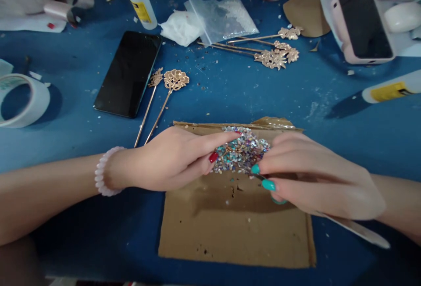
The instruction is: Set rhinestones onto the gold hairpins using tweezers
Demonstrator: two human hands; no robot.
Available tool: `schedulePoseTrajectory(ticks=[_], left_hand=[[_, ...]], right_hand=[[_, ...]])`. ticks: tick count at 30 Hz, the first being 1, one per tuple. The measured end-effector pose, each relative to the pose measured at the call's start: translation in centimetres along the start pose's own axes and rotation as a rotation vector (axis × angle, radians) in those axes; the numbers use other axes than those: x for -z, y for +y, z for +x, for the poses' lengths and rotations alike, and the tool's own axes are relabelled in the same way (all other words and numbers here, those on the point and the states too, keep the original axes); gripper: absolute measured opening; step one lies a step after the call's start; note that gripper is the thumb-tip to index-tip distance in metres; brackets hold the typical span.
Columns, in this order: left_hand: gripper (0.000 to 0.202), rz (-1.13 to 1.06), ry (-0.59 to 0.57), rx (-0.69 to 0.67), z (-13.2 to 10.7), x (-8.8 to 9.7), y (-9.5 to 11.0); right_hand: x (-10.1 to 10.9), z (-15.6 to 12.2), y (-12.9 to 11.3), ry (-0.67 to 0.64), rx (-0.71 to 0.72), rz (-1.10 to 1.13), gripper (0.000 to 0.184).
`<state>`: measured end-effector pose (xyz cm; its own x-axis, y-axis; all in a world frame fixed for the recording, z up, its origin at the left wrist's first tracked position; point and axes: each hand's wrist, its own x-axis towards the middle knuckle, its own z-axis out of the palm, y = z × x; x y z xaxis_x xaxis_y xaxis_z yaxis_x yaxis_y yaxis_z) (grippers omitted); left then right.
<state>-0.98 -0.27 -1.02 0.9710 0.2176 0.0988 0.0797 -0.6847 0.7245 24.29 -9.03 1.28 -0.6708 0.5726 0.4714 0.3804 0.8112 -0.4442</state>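
My left hand (174,159), with red nails and a pale bead bracelet (107,171), reaches in from the left. Its thumb and index finger bracket a small gold-toned ornament (229,149) with teal bits, partly hidden by the fingers and hard to tell from the stones around it. My right hand (324,176), with teal nails, is closed around tweezers (358,230); their tips point down at the near edge of a pile of glittery stones (243,143). This pile lies at the far end of a piece of brown cardboard (237,237).
Gold flower-headed hair sticks (176,80) lie beside a black phone (128,75); several more (272,58) are farther back. Around them are a tape roll (41,101), glue bottles (144,12) (391,89), a zip bag (226,18) and a pink-cased phone (366,27) on the blue table.
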Motion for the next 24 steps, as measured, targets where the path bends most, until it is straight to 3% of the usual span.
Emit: schedulePoseTrajectory(ticks=[5, 9, 13, 24], left_hand=[[0.049, 0.008, 0.018, 0.005, 0.1, 0.0, 0.0], [0.049, -0.010, 0.018, 0.020, 0.2, 0.1, 0.0], [0.049, -0.024, 0.013, 0.028, 0.3, 0.2, 0.1], [0.053, -0.003, 0.019, 0.042, 0.1, 0.0, 0.0]], right_hand=[[-0.6, -0.4, 0.1, 0.039, -0.032, 0.040, 0.007], [-1.1, -0.3, 0.3, 0.145, -0.014, 0.035, 0.004], [-1.1, -0.1, 0.4, 0.044, -0.018, 0.040, 0.008], [-1.7, 0.0, 0.3, 0.048, -0.048, 0.072, 0.010]])
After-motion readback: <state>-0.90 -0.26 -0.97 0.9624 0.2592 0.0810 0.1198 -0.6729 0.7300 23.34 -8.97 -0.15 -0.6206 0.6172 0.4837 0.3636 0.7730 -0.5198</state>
